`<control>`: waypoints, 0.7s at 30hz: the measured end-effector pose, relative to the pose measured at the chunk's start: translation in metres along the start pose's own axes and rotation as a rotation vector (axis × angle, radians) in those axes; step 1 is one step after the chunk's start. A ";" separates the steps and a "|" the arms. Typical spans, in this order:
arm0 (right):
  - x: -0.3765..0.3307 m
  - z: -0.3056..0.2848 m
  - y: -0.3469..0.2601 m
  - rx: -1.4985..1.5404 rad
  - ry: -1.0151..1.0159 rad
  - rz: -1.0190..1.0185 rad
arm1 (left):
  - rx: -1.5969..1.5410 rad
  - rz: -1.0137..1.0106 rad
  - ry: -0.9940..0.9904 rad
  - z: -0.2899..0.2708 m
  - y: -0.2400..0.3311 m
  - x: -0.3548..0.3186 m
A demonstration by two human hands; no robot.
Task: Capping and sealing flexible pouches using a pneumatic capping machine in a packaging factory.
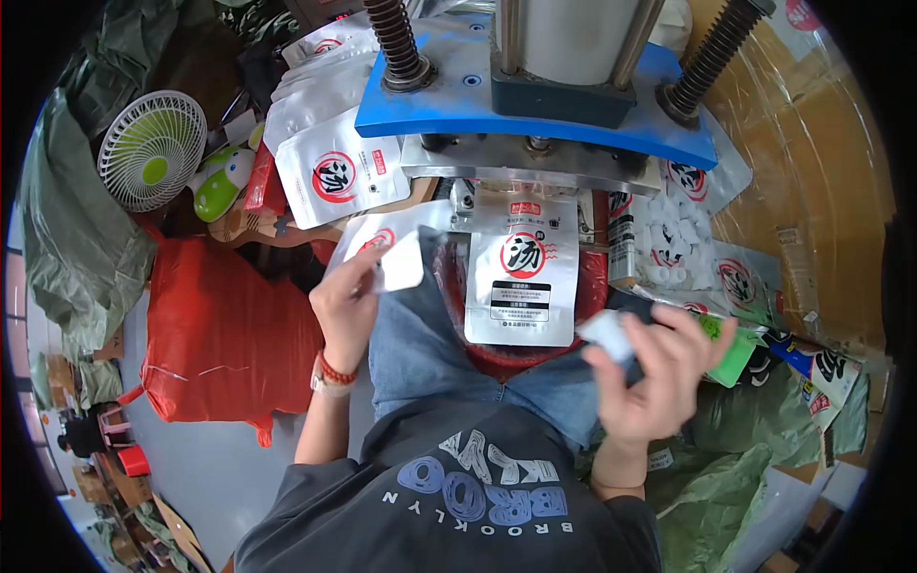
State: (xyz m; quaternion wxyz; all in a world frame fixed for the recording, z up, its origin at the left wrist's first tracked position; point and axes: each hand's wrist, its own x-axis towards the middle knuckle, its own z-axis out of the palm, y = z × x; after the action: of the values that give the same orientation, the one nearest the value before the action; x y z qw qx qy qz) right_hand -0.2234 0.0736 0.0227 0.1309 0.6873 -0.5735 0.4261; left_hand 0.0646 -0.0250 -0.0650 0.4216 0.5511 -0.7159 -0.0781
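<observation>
My left hand [344, 310], with a red bracelet and a watch at the wrist, pinches a small flat white piece [401, 265] left of the press. Between the thumb and fingers of my right hand [664, 377] is a small whitish block-like piece [608, 334], blurred; its kind is unclear. A silver pouch [522, 277] with a red circle and black print hangs down in front of the press, its upper end beneath the metal bar [535, 160]. Neither hand touches this pouch. Behind the left hand's piece lies another silver pouch [368, 232], partly hidden.
The blue press plate [458, 100] with springs stands ahead. Stacked silver pouches [334, 172] lie left of it, near a white-and-green fan [153, 150]. White small pieces [669, 250] sit at right, beside a cardboard wall [817, 181]. A large red bag [224, 329] stands left.
</observation>
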 end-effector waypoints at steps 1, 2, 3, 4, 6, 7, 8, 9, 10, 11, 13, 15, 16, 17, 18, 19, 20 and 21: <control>0.001 0.013 -0.007 -0.030 -0.010 -0.013 | -0.086 0.011 0.018 0.001 0.016 -0.003; 0.003 0.027 -0.008 -0.029 -0.054 -0.039 | -0.006 0.150 0.007 -0.001 0.028 -0.001; 0.005 0.042 -0.007 0.024 -0.101 -0.075 | -0.009 0.244 -0.012 -0.001 0.038 -0.001; 0.005 0.051 -0.006 0.076 -0.144 -0.110 | -0.013 0.343 -0.030 -0.002 0.047 -0.001; 0.003 0.031 -0.021 0.102 -0.134 -0.119 | -0.062 0.490 -0.142 -0.016 0.065 0.002; 0.006 0.015 -0.029 0.113 -0.135 -0.141 | -0.122 0.491 -0.161 -0.027 0.072 -0.001; 0.006 0.000 -0.029 0.153 -0.136 -0.160 | -0.203 0.506 -0.193 -0.032 0.079 0.001; 0.010 -0.008 -0.028 0.252 -0.191 -0.122 | -0.336 0.531 -0.238 -0.033 0.081 0.004; 0.010 -0.013 -0.026 0.356 -0.245 -0.083 | -0.396 0.505 -0.289 -0.030 0.086 0.003; 0.011 -0.007 -0.021 0.343 -0.228 -0.049 | -0.397 0.445 -0.361 -0.023 0.085 0.002; 0.010 0.018 0.002 0.241 -0.260 -0.007 | -0.535 0.216 -0.474 0.016 0.073 -0.007; 0.005 0.032 0.017 0.178 -0.293 0.106 | -0.585 -0.209 -0.599 0.056 0.055 -0.021; 0.005 0.031 0.022 0.191 -0.273 0.133 | -0.592 -0.477 -0.683 0.066 0.055 -0.020; 0.005 0.020 0.023 0.191 -0.177 0.147 | -0.752 -0.553 -0.610 0.072 0.057 -0.016; 0.005 0.009 0.029 0.200 -0.093 0.175 | -0.911 -0.627 -0.529 0.078 0.057 -0.007; 0.003 -0.003 0.035 0.146 -0.013 0.201 | -0.970 -0.667 -0.523 0.077 0.066 0.008; 0.002 -0.007 0.043 0.026 0.066 0.251 | -1.070 -0.767 -0.521 0.076 0.072 0.022; 0.002 -0.003 0.051 -0.108 0.049 0.301 | -1.133 -0.812 -0.533 0.079 0.069 0.030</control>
State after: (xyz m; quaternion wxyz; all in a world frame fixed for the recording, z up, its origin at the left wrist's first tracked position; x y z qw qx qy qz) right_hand -0.2707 0.0585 0.0102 0.1161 0.5750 -0.6888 0.4260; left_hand -0.0415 -0.0520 -0.0598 0.3912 0.4331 -0.3840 -0.7155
